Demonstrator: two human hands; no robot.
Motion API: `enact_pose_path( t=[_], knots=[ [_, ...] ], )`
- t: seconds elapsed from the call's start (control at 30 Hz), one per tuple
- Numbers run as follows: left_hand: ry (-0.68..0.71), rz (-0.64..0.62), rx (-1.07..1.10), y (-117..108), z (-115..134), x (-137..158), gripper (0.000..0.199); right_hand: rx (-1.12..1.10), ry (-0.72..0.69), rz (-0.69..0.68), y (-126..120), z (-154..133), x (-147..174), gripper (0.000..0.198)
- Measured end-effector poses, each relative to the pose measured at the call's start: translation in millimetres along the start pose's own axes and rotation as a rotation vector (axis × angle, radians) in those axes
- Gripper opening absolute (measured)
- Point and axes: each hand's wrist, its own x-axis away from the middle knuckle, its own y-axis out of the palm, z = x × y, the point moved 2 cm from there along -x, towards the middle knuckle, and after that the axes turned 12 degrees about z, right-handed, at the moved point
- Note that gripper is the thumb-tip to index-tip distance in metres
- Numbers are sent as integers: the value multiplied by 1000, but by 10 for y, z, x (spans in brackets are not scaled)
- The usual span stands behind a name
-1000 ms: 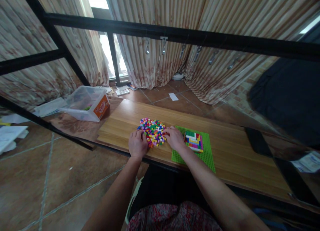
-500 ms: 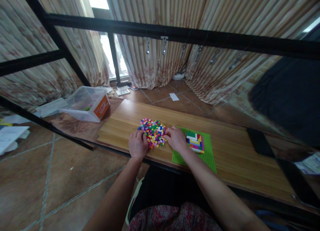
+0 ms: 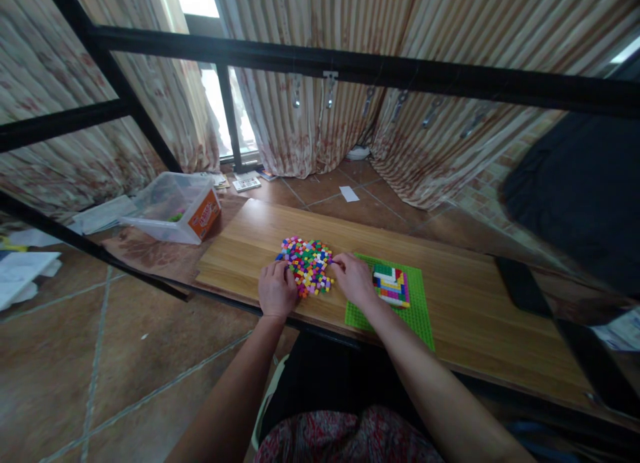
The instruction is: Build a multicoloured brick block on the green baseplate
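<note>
A heap of small multicoloured toy bricks (image 3: 307, 263) lies on the wooden tabletop between my two hands. My left hand (image 3: 277, 288) rests at the heap's left edge, its fingers curled down and the tips hidden. At the right edge, my right hand (image 3: 353, 276) has thumb and forefinger pinched together; whatever is between them is too small to make out. Under and beyond my right wrist is a green studded baseplate (image 3: 423, 316). On it sits a block of bricks (image 3: 393, 287) laid in coloured, angled rows, partly covered by my right hand and forearm.
A clear plastic box (image 3: 173, 209) with an orange label stands left of the wooden board (image 3: 480, 303). A black flat object (image 3: 520, 286) lies at the board's right end. A black metal bar (image 3: 300, 59) with hanging clips crosses ahead, before striped curtains (image 3: 310, 129).
The right fingertips have shifted very slightly at the edge of the heap. My left hand stays in nearly the same place, and the heap and baseplate look unchanged.
</note>
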Motion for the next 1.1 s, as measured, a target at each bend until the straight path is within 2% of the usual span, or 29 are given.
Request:
enact_pose_path(
  t=[0.13,0.23,0.33,0.5,0.67,0.77,0.9,1.0,1.1],
  knots=[
    [-21,-12,14,1,-3,0,24,-75,87,10,-27,8,26,16],
    [-23,-10,9,-3,2,-1,23,-23,105,-12,-8,8,37,16],
    [-20,-2,3,-3,2,-2,23,91,74,-56,37,-11,40,17],
    [-22,-6,9,15,-14,4,23,220,-52,-154,121,-53,9,24],
    [-21,3,7,17,-18,7,23,258,-74,-186,139,-47,-34,28],
    [-16,11,2,10,-11,3,24,158,-65,-143,110,-49,-28,21],
    [-13,10,-3,4,-6,-5,23,-134,149,13,-36,-35,47,12],
    [-7,13,-6,4,-6,-8,23,-417,258,120,-249,-5,166,11],
    [5,22,-11,3,-9,-10,23,-557,349,237,-527,128,314,20]
  ],
)
